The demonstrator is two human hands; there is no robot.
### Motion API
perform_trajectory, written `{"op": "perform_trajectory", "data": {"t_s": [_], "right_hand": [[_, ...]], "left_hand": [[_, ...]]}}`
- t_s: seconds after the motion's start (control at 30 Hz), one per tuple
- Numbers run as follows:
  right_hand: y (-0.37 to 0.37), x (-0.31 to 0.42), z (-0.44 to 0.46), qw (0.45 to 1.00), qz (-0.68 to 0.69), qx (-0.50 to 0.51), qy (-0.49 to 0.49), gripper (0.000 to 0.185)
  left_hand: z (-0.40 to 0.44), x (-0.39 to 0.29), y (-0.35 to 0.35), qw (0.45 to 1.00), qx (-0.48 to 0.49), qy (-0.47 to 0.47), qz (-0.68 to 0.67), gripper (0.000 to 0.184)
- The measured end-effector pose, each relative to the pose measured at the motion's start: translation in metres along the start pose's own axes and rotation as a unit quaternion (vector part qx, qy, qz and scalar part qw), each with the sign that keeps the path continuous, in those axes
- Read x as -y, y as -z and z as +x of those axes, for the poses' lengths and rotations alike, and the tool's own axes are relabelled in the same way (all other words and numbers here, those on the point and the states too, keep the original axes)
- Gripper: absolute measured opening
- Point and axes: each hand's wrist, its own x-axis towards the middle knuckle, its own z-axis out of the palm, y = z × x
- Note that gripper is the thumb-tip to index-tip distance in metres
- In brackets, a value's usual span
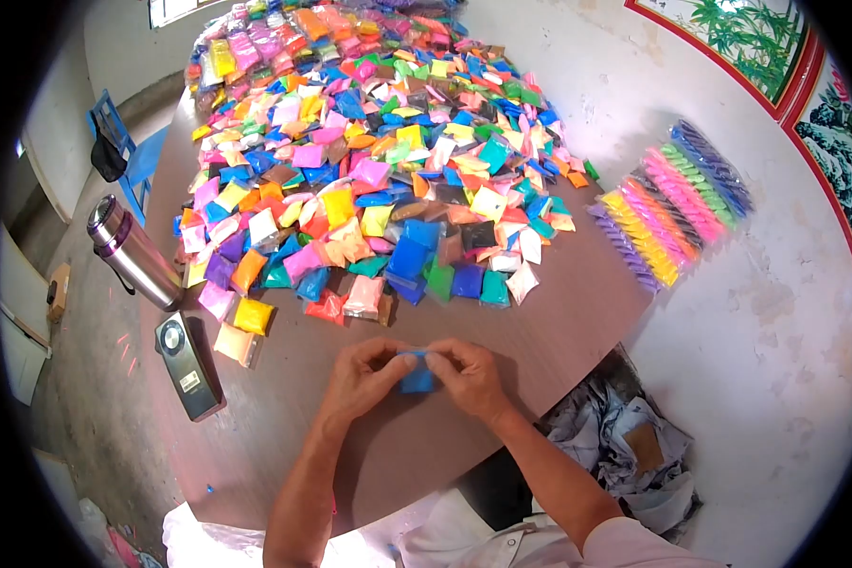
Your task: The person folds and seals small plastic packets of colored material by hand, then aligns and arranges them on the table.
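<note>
L forearm (305, 483) & R forearm (554, 473), both bare, reach fwd from bottom of view, angled inward. L hand (364, 377) & R hand (471, 381) nearly meet nr ctr, each in a thumb-and-finger pinch.

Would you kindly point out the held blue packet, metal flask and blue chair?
Held blue packet (417, 377), head view: its broad face.
Metal flask (140, 258), head view: its body.
Blue chair (147, 159), head view: its seat.

1. Whitish wall (577, 95) at right — patchy, hung with red-bordered pictures (743, 38).
2. Grey, stained floor (90, 388) stretching along the left.
3. Blue chair (147, 161) left of the brown bench (256, 426).
4. Small window (168, 9), top left — glaring white.
</note>
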Motion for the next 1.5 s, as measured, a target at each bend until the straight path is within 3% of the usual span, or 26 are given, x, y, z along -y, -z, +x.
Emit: {"op": "perform_trajectory", "data": {"t_s": [0.07,0.57,0.67,0.8,0.87,1.07,1.17,1.33,1.5], "right_hand": [[0.000,-0.001,0.000,0.999,-0.017,0.002,0.031,0.015],[-0.001,0.002,-0.002,0.999,-0.010,-0.033,0.000,0.022],[-0.003,0.007,-0.001,0.999,0.016,-0.029,-0.022,0.021],[-0.005,0.015,-0.001,1.000,0.005,-0.023,0.014,0.020],[0.003,0.014,-0.002,0.994,-0.088,0.055,-0.024,0.022],[-0.001,-0.001,-0.001,0.999,0.045,0.016,-0.010,0.023],[0.000,-0.005,0.001,1.000,0.018,0.021,0.003,0.024],[0.000,0.008,0.000,0.997,-0.057,0.035,0.028,0.025],[-0.001,-0.004,0.003,1.000,0.006,0.002,0.030,0.027]], "left_hand": [[0.000,0.000,0.000,1.000,-0.006,0.002,-0.008,0.019],[0.000,0.005,0.001,1.000,-0.002,0.006,0.010,0.025],[0.001,0.011,0.008,0.996,0.039,0.042,0.063,0.025],[0.003,0.016,0.007,1.000,0.013,-0.005,-0.001,0.022],[0.003,0.013,0.006,0.999,0.007,-0.006,-0.033,0.020],[0.000,0.005,0.002,0.999,0.030,0.013,0.044,0.022],[0.002,0.011,0.005,0.997,0.031,0.007,0.065,0.022],[0.005,0.024,0.005,0.997,0.029,-0.010,-0.072,0.023],[0.001,0.009,0.002,0.999,0.042,0.010,0.009,0.023]]}}
